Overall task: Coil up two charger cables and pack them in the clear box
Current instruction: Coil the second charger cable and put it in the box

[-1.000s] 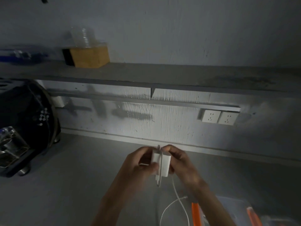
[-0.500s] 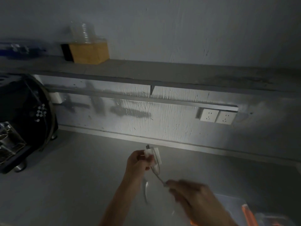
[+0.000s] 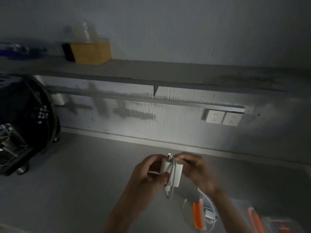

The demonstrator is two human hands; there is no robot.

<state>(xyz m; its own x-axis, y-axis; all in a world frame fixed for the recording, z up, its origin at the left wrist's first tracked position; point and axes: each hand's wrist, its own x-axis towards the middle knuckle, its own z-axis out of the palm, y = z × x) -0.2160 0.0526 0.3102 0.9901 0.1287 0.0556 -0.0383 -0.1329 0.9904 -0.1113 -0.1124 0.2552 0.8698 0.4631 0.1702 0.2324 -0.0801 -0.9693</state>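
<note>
Left hand (image 3: 149,174) grips the white square charger brick (image 3: 178,176); right hand (image 3: 195,170) pinches its thin white cable (image 3: 173,170) up top.

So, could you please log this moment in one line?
coiling | left hand: holds charger | right hand: pinches cable | box: nearby

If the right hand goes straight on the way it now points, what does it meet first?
Probably the white charger block, gripped by the left hand, just ahead of the right hand; depth is unclear.
</note>
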